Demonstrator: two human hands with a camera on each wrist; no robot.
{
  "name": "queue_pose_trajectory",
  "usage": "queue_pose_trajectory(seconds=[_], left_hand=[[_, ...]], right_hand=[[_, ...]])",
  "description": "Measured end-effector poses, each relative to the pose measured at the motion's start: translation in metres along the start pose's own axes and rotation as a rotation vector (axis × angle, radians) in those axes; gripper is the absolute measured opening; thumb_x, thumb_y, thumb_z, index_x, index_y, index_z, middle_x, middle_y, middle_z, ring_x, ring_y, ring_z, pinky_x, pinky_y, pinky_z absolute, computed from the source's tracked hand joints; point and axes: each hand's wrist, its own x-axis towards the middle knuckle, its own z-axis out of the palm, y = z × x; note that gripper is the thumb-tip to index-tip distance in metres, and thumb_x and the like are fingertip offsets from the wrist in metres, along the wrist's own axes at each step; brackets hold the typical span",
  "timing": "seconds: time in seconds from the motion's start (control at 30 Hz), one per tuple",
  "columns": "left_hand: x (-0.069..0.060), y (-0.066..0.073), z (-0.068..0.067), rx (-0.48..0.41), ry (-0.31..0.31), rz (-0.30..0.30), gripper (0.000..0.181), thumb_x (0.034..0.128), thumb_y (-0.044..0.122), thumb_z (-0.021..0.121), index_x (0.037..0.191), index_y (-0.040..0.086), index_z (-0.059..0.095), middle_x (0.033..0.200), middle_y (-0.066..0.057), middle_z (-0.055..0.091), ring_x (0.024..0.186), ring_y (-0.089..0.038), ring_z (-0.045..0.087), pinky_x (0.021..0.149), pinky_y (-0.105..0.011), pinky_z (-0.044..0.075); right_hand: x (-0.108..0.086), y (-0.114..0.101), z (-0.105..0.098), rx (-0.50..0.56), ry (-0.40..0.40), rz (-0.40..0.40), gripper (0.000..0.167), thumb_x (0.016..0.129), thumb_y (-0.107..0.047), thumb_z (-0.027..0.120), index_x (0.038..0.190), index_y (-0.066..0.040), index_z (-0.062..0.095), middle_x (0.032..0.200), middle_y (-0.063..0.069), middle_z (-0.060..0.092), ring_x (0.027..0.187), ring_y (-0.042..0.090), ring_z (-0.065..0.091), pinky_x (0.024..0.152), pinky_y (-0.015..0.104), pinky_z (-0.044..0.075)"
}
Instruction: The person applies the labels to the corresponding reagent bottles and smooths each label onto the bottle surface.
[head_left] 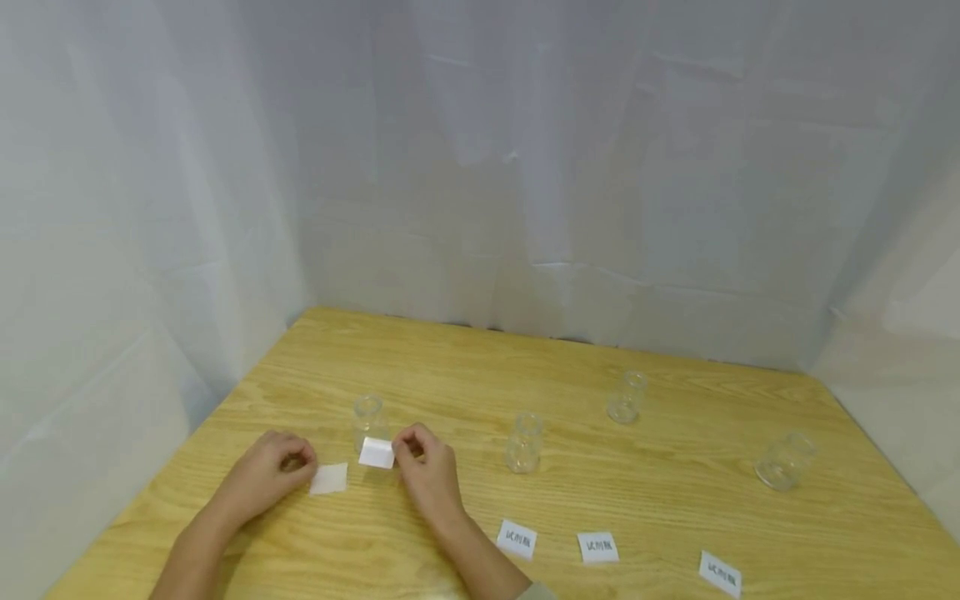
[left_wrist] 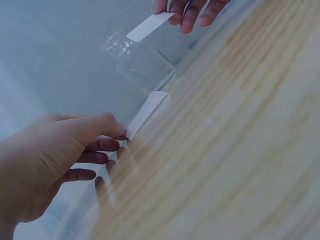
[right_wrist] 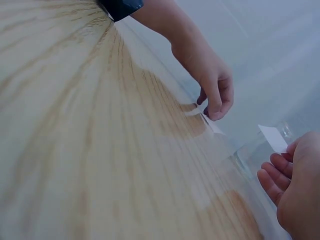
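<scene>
My left hand [head_left: 264, 473] pinches the edge of a white paper piece [head_left: 328, 478] close to the tabletop; the left wrist view shows this hand [left_wrist: 65, 155] with the paper [left_wrist: 147, 114] between thumb and finger. In my right hand [head_left: 431, 471], thumb and index finger pinch a second white piece [head_left: 377, 452], raised in front of a clear glass bottle [head_left: 368, 408]. That bottle [left_wrist: 142, 65] stands upright just beyond both papers. The right wrist view shows the right hand [right_wrist: 300, 180] holding its paper [right_wrist: 273, 138] by a corner. No writing shows on either held piece.
Three more clear bottles [head_left: 524, 446] [head_left: 625, 400] [head_left: 783, 462] stand to the right on the wooden table [head_left: 450, 350]. Three labels with printed characters [head_left: 517, 539] [head_left: 597, 547] [head_left: 720, 573] lie near the front. White curtains [head_left: 525, 167] surround the table.
</scene>
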Motion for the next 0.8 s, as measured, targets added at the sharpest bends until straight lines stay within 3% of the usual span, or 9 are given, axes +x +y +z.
queue_pose_trajectory(seconds=[0.23,0.8], left_hand=[[0.0008,-0.0011,-0.0003,0.064,0.001,-0.023,0.006,0.0793,0.015,0.072,0.077,0.018,0.067,0.083,0.009,0.058,0.082,-0.018,0.051,0.073,-0.04,0.043],[0.0004,-0.001,0.001,0.059,0.015,-0.043,0.006,0.0792,0.015,0.072,0.079,0.016,0.067,0.082,0.008,0.059,0.082,-0.02,0.052,0.074,-0.042,0.044]], right_hand=[[-0.0001,-0.001,-0.0002,0.002,-0.001,0.0,0.008,0.088,-0.008,0.057,0.081,-0.007,0.062,0.066,-0.004,0.058,0.06,0.007,0.053,0.046,0.02,0.047],[-0.0002,-0.0001,0.0003,-0.006,-0.004,0.0,0.008,0.087,-0.008,0.058,0.08,-0.008,0.062,0.065,-0.005,0.058,0.057,0.006,0.051,0.045,0.018,0.044]])
